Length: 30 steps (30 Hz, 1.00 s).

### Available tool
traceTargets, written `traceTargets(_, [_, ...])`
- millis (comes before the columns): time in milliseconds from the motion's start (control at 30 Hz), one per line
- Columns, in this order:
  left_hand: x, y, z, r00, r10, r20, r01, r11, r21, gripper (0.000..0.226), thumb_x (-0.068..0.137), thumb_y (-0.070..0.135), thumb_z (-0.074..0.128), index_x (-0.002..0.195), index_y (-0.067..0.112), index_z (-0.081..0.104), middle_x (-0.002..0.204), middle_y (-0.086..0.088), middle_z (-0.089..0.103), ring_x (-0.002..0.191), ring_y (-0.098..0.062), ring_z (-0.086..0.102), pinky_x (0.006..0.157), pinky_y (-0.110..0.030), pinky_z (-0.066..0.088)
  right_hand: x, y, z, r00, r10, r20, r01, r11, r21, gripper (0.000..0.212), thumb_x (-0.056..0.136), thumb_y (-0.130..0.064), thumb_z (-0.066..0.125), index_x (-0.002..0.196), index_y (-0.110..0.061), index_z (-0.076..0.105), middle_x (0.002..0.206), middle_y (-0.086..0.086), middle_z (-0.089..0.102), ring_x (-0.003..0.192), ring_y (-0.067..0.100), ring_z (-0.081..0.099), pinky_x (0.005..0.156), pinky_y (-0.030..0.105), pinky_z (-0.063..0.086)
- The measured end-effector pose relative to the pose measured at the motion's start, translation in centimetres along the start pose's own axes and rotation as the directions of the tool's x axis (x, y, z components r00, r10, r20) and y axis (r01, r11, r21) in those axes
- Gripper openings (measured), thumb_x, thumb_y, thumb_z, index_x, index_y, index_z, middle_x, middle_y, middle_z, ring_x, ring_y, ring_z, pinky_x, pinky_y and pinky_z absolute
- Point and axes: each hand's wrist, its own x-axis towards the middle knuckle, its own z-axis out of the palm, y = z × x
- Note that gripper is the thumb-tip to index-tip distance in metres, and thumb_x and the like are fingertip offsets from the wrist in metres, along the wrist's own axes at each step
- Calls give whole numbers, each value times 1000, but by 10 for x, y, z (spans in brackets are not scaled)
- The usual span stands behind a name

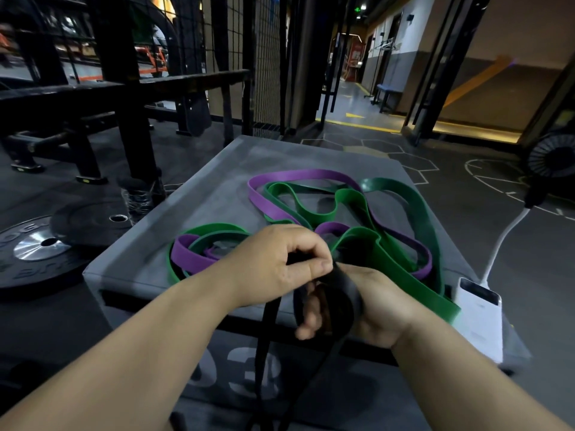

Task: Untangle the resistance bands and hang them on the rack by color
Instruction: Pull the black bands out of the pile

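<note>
From the head view, both hands meet over the near edge of a grey padded surface. The left hand has its fingers curled, pinching a fold of a black band between thumb and forefinger. The right hand sits just beside it, touching it at the knuckles; its fingers are curled inward and grip the same black band, which wraps across them. Two strands of that band hang below the hands, in front of the box face.

Behind the hands, green bands and purple bands lie tangled together on the surface, looping over and under each other, with one smaller green-and-purple coil to the left.

A white power bank rests at the surface's right edge, with a white cable running from it. Weight plates and a bottle sit on the floor to the left.
</note>
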Motion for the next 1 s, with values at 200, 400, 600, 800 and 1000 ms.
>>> traceTargets(200, [0, -7, 0, 981, -187, 57, 194, 967, -167, 30, 84, 28, 72, 93, 22, 44, 77, 9, 57, 76, -10, 58, 86, -41, 51, 5, -5, -4, 994, 58, 97, -66, 995, 74, 55, 84, -56, 39, 76, -14, 75, 47, 16, 52, 38, 28, 56, 51, 33, 51])
traceTargets(400, [4, -21, 9, 959, -282, -2, 266, 909, -322, 56, 69, 55, 77, 91, 17, 43, 81, 2, 54, 74, -11, 50, 74, -35, 45, 6, -2, -12, 976, 9, 217, -19, 999, 42, 54, 67, -54, 81, 81, -10, 53, 42, -1, 39, 27, 10, 36, 45, 25, 44])
traceTargets(600, [-1, -40, 9, 919, -261, 294, 372, 823, -430, 47, 68, 40, 81, 97, 19, 50, 96, 0, 57, 91, -13, 51, 87, -36, 46, 3, -3, -19, 979, -33, 201, 21, 998, 60, 45, 67, -49, 83, 75, -12, 59, 42, -3, 37, 27, 10, 34, 44, 25, 43])
traceTargets(800, [0, -42, 4, 905, -254, 340, 360, 884, -299, 22, 89, 2, 62, 99, 17, 50, 90, 7, 53, 80, -2, 49, 78, -21, 43, 1, -4, -24, 971, -44, 235, 28, 997, 71, 42, 73, -46, 80, 77, -11, 59, 42, -3, 39, 27, 10, 36, 44, 25, 43])
traceTargets(1000, [-1, -48, 5, 912, -268, 311, 399, 762, -511, 40, 77, 48, 69, 96, 17, 54, 79, -4, 48, 70, -18, 46, 75, -37, 49, -2, -9, -33, 948, -68, 310, 35, 993, 110, 35, 85, -40, 71, 82, -9, 55, 44, 0, 46, 30, 12, 46, 47, 26, 47])
